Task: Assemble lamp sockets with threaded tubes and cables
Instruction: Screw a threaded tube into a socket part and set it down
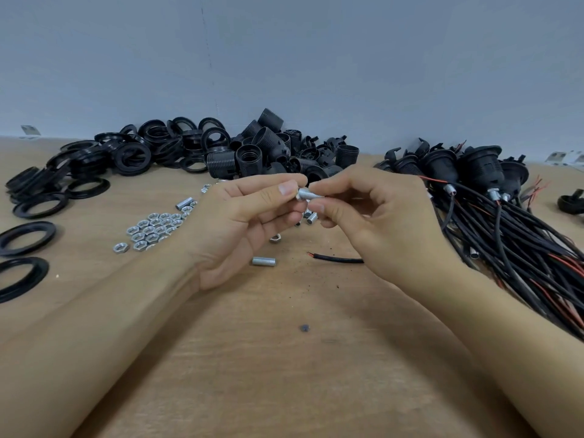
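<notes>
Both hands are raised above the counter (284, 358) near the centre of view, and a threaded tube (308, 194) is held between them. The left hand (243, 226) pinches the tube's left end between thumb and forefinger; the right hand (376, 216) pinches its right end with curled fingertips. Each grip is therefore closed on the same tube, which lies roughly level, spanning the small gap between the two sets of fingertips.

The tube is short, silver-grey metal, with fine threading visible along the exposed length. Whether a nut sits on it cannot be told.

On the counter, at 6 o'clock from the held tube, a second threaded tube (264, 261) lies on its side. At 9 o'clock, a cluster of silver hex nuts (151, 230) rests flat, with further loose tubes (182, 203) just beyond. At 12 o'clock stands a pile of black lamp sockets (271, 153); at 10 o'clock, a heap of black rings (126, 156). At 3 o'clock lies a bundle of sockets fitted with black and red cables (505, 235). A short cut cable (338, 258) lies near 5 o'clock, partly behind the right hand.
</notes>
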